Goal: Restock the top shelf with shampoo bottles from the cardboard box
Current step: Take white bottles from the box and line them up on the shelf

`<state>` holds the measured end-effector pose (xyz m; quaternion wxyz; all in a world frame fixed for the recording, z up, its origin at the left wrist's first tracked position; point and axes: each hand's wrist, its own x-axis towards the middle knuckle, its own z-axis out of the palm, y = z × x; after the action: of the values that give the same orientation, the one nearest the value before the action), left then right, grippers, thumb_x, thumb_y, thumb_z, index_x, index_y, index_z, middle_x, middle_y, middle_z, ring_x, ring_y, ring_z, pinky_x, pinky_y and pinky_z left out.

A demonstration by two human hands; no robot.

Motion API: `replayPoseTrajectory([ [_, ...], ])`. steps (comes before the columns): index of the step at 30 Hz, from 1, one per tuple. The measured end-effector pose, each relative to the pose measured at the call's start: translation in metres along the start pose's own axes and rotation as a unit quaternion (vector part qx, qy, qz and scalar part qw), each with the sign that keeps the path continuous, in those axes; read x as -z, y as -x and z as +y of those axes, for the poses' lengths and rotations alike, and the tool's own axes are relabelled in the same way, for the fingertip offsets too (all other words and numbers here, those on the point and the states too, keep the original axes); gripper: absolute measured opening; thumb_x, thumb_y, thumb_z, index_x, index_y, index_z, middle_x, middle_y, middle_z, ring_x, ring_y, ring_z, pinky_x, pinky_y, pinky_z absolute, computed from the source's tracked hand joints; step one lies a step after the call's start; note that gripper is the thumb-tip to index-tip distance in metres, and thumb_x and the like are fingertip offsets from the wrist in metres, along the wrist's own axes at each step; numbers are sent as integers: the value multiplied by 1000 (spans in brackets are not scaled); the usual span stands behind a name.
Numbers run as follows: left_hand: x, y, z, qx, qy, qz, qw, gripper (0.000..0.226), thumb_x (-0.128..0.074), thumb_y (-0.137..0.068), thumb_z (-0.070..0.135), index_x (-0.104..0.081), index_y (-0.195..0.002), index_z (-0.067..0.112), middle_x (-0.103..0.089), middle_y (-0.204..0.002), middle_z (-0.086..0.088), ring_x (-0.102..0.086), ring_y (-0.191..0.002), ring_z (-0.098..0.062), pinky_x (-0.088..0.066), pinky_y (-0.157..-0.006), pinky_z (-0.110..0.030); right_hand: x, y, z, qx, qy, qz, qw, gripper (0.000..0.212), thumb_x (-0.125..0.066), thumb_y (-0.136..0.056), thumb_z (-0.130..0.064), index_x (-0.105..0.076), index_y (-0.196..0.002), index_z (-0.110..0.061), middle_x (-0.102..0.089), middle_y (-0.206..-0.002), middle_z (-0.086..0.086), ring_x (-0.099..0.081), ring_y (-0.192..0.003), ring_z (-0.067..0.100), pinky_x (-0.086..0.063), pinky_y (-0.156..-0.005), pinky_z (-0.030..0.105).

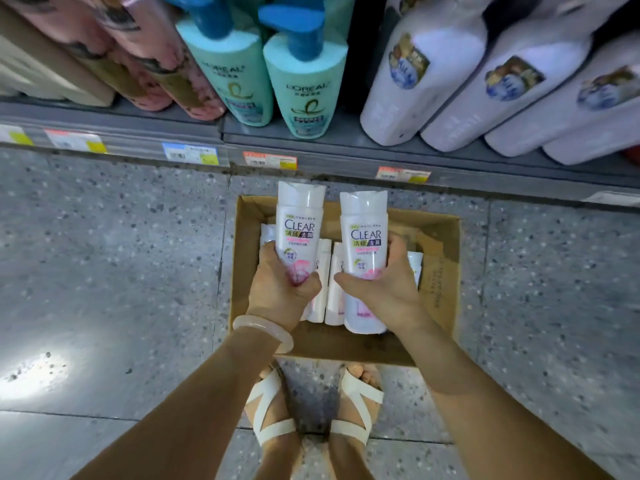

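Both hands are closed around a bottle each: the left hand [282, 285] grips the lower part of one white shampoo bottle [300, 230], and the right hand [384, 282] wraps the base of a second bottle [363, 237], both upright with caps up and labels facing the person, probably so they can go on the shelf without turning. They are held just above the open cardboard box [440, 271] on the floor, where more white bottles [332, 292] lie flat. I judge both are lifted out and must now go up; the top shelf is not visible, only a lower shelf [311, 147] with green pump bottles [304, 84].
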<state>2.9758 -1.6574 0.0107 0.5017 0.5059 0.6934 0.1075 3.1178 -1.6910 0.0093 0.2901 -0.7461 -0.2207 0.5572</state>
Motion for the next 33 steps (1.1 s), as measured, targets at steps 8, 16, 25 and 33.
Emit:
replayPoseTrajectory([
  [8, 53, 81, 136, -54, 28, 1, 998, 45, -70, -75, 11, -39, -108, 9, -58, -98, -5, -58, -86, -22, -43, -67, -22, 75, 105, -104, 50, -68, 81, 993, 58, -82, -65, -14, -44, -94, -47, -61, -97, -8, -61, -88, 10, -56, -63, 27],
  [16, 106, 193, 292, -166, 62, -57, 983, 41, -66, -76, -1, -43, -108, 11, -58, -86, 6, -57, -75, -3, -44, -56, -5, 152, 241, -247, 158, -127, 123, 971, 52, -70, -71, 12, -49, -93, -30, -64, -80, -14, -61, -66, -3, -47, -49, 8],
  [25, 183, 308, 457, -320, 46, -92, 942, 64, -66, -78, 18, -25, -126, 31, -55, -118, 1, -51, -87, 5, -33, -73, 0, 223, 385, -387, 301, -147, 205, 920, 79, -82, -50, 2, -50, -117, -25, -69, -102, -2, -68, -78, -3, -53, -67, 16],
  [33, 223, 396, 580, -466, 90, -82, 876, 46, -66, -74, 5, -41, -110, 22, -59, -95, 7, -61, -86, -6, -42, -68, -11, 292, 498, -489, 433, -142, 252, 853, 53, -73, -69, 10, -51, -108, -18, -67, -92, -6, -66, -75, -2, -49, -61, 8],
])
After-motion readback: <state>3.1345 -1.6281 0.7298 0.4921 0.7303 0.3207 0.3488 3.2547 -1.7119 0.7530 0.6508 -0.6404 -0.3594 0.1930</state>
